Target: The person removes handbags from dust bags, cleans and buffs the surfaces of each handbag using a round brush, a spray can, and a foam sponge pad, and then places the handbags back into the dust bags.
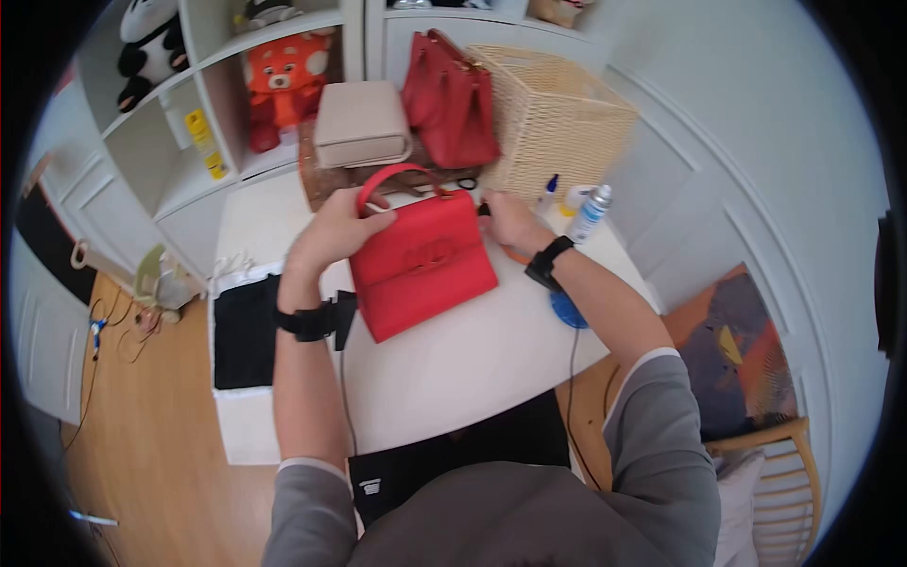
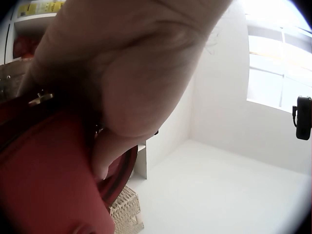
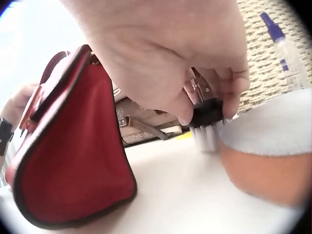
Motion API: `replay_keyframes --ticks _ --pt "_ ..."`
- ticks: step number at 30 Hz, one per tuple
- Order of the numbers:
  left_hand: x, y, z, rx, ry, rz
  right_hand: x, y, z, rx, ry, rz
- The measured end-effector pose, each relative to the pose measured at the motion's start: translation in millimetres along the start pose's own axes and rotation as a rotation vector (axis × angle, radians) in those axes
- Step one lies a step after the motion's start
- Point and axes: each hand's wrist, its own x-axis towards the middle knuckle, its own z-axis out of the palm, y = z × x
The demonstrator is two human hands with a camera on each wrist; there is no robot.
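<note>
A red handbag [image 1: 425, 265] with a top handle [image 1: 402, 170] is tilted over the white table. My left hand [image 1: 331, 231] grips its upper left corner beside the handle, thumb lying over the front flap. In the left wrist view that hand [image 2: 141, 83] covers part of the bag's top edge. To the right of the bag, my right hand [image 1: 515, 224] pinches a small brush [image 3: 207, 113] with a black head and pale bristles pointing down. The bristles are close over the table, apart from the bag's dark-edged side panel. An orange piece with a grey top [image 3: 268, 131] is beside the brush.
Behind stand a beige box-shaped bag [image 1: 361, 123], a darker red handbag [image 1: 449, 104] and a wicker basket [image 1: 567, 113]. A spray can [image 1: 590, 213] and a blue-capped bottle [image 1: 548, 192] are at the right. Black cloth [image 1: 248, 331] lies left; cables hang from both wrists.
</note>
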Motion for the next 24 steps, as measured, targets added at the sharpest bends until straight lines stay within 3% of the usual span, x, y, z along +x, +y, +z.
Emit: replay_keyframes --ticks 2,4,9,10,12,16,19,23,24 --pt "7.6 -10.1 0.8 -0.018 -0.006 0.018 -14.7 -7.8 -19.7 0.032 0.029 0.060" --pt "8.5 -12.2 3.6 -0.081 0.031 0.013 -14.9 -12.8 -30.2 0.136 0.455 -0.134" --pt "14.1 -11.6 4.9 -0.150 0.067 -0.044 -46.1 -63.5 -95.8 0.562 0.432 -0.240" --pt "15.3 -11.0 5.9 -0.189 0.069 -0.035 -50.8 -68.4 -92.9 0.568 0.432 -0.234" --pt "15.9 -8.6 10.3 -0.243 0.078 -0.033 -57.7 -76.1 -85.2 0.419 0.432 -0.410" --pt "18.1 -12.5 14.6 -0.257 0.136 -0.015 -67.5 -70.5 -65.4 0.317 0.319 -0.479" --pt "20.8 -17.0 13.4 -0.178 0.139 -0.027 -81.7 -66.7 -53.1 0.302 0.163 -0.419" --pt "20.6 -15.0 17.0 -0.161 0.172 -0.014 -101.5 -58.2 -35.8 0.325 0.118 -0.415" --pt "19.8 -12.4 18.0 -0.173 0.135 -0.010 -103.8 -56.1 -40.4 0.350 0.008 -0.375"
